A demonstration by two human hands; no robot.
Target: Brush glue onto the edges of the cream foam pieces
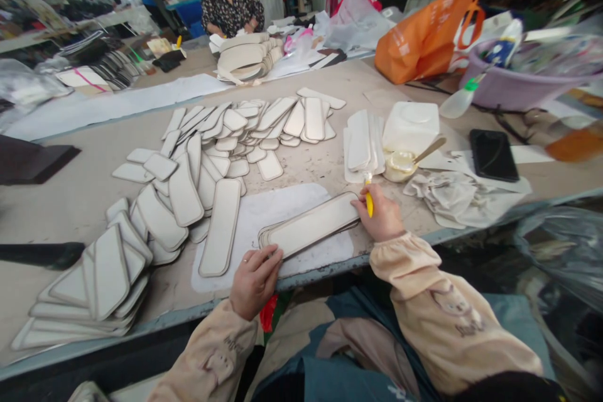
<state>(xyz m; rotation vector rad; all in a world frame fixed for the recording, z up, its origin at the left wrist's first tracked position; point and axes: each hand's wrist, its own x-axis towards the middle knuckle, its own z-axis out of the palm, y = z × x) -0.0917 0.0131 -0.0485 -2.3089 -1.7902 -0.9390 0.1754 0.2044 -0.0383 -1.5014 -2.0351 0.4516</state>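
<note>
A short stack of long white panels with rounded corners and dark edges (pixel 311 223) lies on a white paper sheet (pixel 277 198) before me. My left hand (pixel 257 277) pinches the near left end of this stack. At its right end is my right hand (pixel 380 212), closed round a yellow-handled brush (pixel 369 201) whose pale tip points away from me; its fingers also touch the panel's end. One single panel (pixel 220 227) lies apart, left of the stack. Beyond my right hand stand a small open pot of whitish paste (pixel 400 164) with a stick in it and several blank white strips (pixel 362 143).
Heaps of similar panels (pixel 179 188) cover the left and middle of the table. To the right are a white plastic container (pixel 412 125), crumpled cloth (pixel 452 195), a phone (pixel 493 155), an orange bag (pixel 424 38) and a purple basin (pixel 509 85). A co-worker (pixel 230 3) sits opposite.
</note>
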